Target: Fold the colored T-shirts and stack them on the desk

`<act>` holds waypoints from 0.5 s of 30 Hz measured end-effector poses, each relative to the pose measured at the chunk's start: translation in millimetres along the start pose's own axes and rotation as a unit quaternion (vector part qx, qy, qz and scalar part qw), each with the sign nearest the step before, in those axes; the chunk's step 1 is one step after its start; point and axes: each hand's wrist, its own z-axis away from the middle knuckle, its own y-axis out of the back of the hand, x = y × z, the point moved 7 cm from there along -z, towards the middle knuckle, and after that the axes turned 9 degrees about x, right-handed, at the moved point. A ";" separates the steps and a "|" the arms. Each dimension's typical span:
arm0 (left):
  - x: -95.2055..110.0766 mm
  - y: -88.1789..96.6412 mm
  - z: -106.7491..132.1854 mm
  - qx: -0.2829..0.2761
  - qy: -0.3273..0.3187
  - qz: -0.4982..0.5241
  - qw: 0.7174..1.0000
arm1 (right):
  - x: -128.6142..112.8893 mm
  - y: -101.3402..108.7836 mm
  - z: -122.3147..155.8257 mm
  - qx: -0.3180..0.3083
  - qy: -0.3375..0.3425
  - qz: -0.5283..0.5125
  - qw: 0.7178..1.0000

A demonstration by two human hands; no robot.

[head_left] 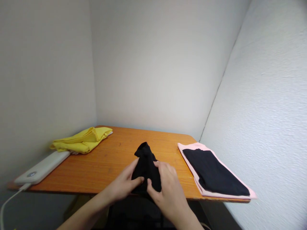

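A bunched black cloth garment is held between my two hands over the table's front edge. My left hand grips its left side, thumb pressed on the front of the fabric. On the opposite side my right hand pinches the cloth, its thumb also in front. The garment's upper end stands up and opens in a small dark fold. Which kind of garment it is, I cannot tell. The fingers behind the fabric are hidden.
On the right of the wooden table, a folded black cloth lies on a folded pink cloth. At left, a crumpled yellow cloth lies behind a white power bank with a white cable. Walls close in the back and sides.
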 end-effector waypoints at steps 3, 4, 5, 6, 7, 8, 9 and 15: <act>10.6 18.4 2.4 0.040 -0.015 -0.051 0.998 | 18.2 31.0 -5.2 0.041 -0.009 -0.002 0.999; 16.0 28.6 2.4 0.062 -0.017 -0.063 0.996 | 27.4 45.6 -7.6 0.065 -0.014 -0.007 0.998; 22.3 40.5 2.6 0.086 -0.019 -0.074 0.993 | 37.6 62.0 -9.6 0.093 -0.021 -0.010 0.995; 29.5 53.7 3.0 0.113 -0.023 -0.086 0.990 | 48.1 79.2 -10.8 0.122 -0.032 -0.010 0.992; 37.3 67.8 4.0 0.142 -0.028 -0.101 0.984 | 58.5 96.2 -10.6 0.149 -0.047 -0.007 0.988; 45.3 82.0 6.0 0.170 -0.035 -0.120 0.978 | 67.9 112.3 -9.0 0.170 -0.063 -0.005 0.983; 53.1 95.4 9.0 0.194 -0.045 -0.148 0.969 | 75.7 126.6 -5.8 0.184 -0.078 -0.003 0.980; 81.9 144.5 55.7 0.296 -0.141 -0.356 0.875 | 86.1 179.0 41.9 0.211 -0.144 0.010 0.967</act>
